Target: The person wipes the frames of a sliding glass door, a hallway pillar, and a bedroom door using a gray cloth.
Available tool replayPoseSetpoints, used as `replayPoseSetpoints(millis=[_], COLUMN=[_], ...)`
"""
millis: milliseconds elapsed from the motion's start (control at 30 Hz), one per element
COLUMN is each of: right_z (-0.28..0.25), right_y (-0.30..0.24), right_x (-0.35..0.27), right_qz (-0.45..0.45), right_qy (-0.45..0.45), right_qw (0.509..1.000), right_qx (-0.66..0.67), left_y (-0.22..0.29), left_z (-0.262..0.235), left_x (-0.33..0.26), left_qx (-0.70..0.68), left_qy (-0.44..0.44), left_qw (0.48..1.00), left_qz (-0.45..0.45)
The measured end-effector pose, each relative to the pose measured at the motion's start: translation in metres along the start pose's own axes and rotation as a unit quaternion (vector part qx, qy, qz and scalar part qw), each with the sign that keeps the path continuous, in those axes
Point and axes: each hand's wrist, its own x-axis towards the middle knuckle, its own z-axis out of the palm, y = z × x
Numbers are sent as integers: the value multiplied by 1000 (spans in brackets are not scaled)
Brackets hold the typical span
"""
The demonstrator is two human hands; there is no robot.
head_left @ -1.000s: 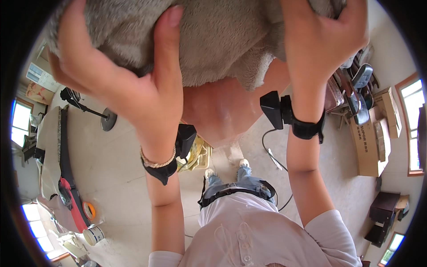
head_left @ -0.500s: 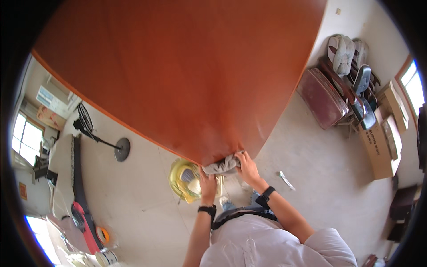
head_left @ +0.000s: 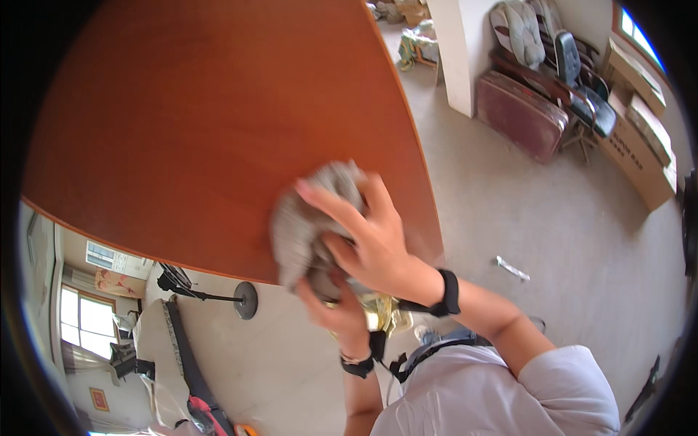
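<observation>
**Head view: both hands pressing a grey cloth to the table's near edge**

Head view shows the right hand spread flat, fingers splayed wide over a bunched grey cloth, palm bearing down on it. The left hand comes up from below with its fingers curled around the cloth's lower fold, just at the rim of the wood; how tightly it pinches I cannot tell, since the right hand and the cloth cover most of it. Each wrist wears a dark band.

The cloth lies on the orange-brown table, near its curved front edge and toward the right-hand side, blurred as if in motion.

To wipe well here, my judgement is that the flat right palm should keep even pressure so the whole wad stays in contact with the wood, while the lower hand holds the loose fold from slipping off the rim. Overlapping strokes along the edge would suit the curve.

Farther out, a round-based stand sits on the pale floor below the table, and a dark red suitcase rests by a white pillar at upper right, with chairs and cardboard boxes beyond.
</observation>
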Motion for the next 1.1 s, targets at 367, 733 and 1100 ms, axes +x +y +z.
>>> replayPoseSetpoints(millis=[367, 733, 1100], right_z=[-18, -48, -13], right_y=[56, 199, 55], right_x=[56, -215, 24], right_qz=[-71, 419, 117], right_qy=[149, 31, 163], right_qw=[977, 908, 980], right_qx=[-133, -15, -16], left_y=[51, -37, 31], left_z=[33, 84, 13], left_x=[39, -134, 44], left_qx=[46, 217, 28], left_qy=[-95, -453, -209], left_qw=[994, 863, 972], left_qz=[14, 56, 101])
